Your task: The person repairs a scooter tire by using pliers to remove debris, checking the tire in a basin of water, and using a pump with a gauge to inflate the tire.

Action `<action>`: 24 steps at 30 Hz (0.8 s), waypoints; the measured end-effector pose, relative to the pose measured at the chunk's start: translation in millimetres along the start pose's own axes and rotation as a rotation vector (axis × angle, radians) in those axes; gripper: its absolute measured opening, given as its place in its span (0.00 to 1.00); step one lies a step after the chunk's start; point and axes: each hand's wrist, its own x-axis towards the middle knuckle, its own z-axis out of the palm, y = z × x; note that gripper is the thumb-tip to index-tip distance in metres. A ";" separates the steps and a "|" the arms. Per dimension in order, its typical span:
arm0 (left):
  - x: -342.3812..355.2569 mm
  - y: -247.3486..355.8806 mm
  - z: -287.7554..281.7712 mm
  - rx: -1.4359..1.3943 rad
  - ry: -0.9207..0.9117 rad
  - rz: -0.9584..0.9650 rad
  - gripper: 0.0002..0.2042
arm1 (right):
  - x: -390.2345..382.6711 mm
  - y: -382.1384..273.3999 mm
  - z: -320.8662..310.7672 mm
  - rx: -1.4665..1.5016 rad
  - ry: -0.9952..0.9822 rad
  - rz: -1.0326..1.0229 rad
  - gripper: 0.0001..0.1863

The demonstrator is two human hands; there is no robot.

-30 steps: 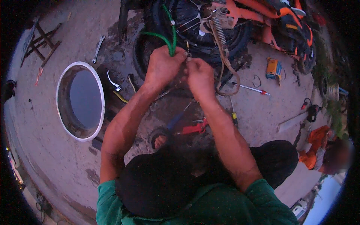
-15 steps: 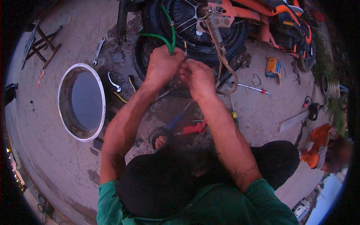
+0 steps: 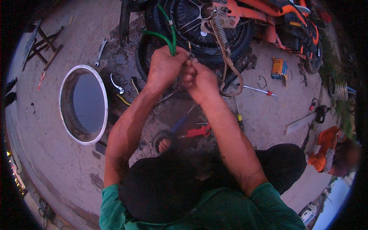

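My left hand point(image 3: 165, 68) is closed round a bright green hose point(image 3: 160, 35), which loops up and away from the fist. Close beside it, my right hand point(image 3: 202, 79) is curled with thumb and fingertips pinched together near a small brass-coloured valve stem point(image 3: 189, 45). Whatever lies between the right fingertips is too small and covered to make out. Just beyond both hands is a black wheel point(image 3: 193, 28) with a large hub, on an orange two-wheeler point(image 3: 249, 13) lying on its side. A rusty kickstand with a spring point(image 3: 221, 34) crosses the wheel.
A metal basin of water point(image 3: 106, 115) stands at left, near a wrench point(image 3: 101, 52) and a silver lever point(image 3: 116, 84). Red-handled tool point(image 3: 199, 131), screwdriver point(image 3: 240, 117) and metal rod point(image 3: 260, 90) lie around me. Right: a small box point(image 3: 279, 69), a saw-like blade point(image 3: 301, 123), a person in orange point(image 3: 326, 149).
Both hands have shifted slightly left, and the green hose has tilted left with my left hand. More of the brass stem shows. Dark shapes at the far left edge have changed position.
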 end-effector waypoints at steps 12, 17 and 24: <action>5.3 1.8 2.0 0.149 -0.054 0.039 0.09 | 3.3 1.6 0.7 0.183 -0.013 0.179 0.10; 4.3 11.3 4.3 0.203 -0.027 0.054 0.08 | -12.9 2.9 8.2 0.010 0.091 -0.035 0.10; 4.9 8.1 3.9 0.128 -0.047 0.021 0.09 | -10.0 11.9 17.7 -0.373 0.170 -0.290 0.14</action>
